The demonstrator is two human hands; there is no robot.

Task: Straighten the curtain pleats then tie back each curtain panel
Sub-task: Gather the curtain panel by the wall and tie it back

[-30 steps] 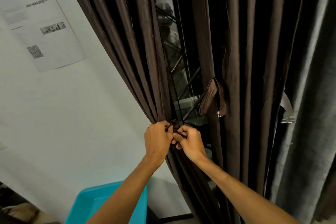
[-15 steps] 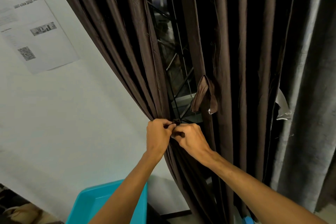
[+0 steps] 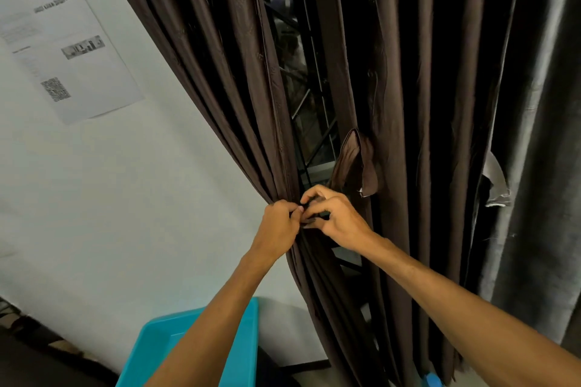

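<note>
Head view: the left curtain panel (image 3: pixel 220 78) is gathered to a narrow waist at frame centre, against the white wall (image 3: pixel 125 198). The left hand (image 3: pixel 278 226) and right hand (image 3: pixel 339 217) meet at that waist. Both have curled fingers and pinch a dark tie-back (image 3: pixel 311 216) (mostly hidden by the fingers). The right curtain panel (image 3: pixel 399 88) hangs ungathered, with a brown fabric loop (image 3: pixel 355 163) on it. A teal bin (image 3: pixel 188 345) sits below.
</note>
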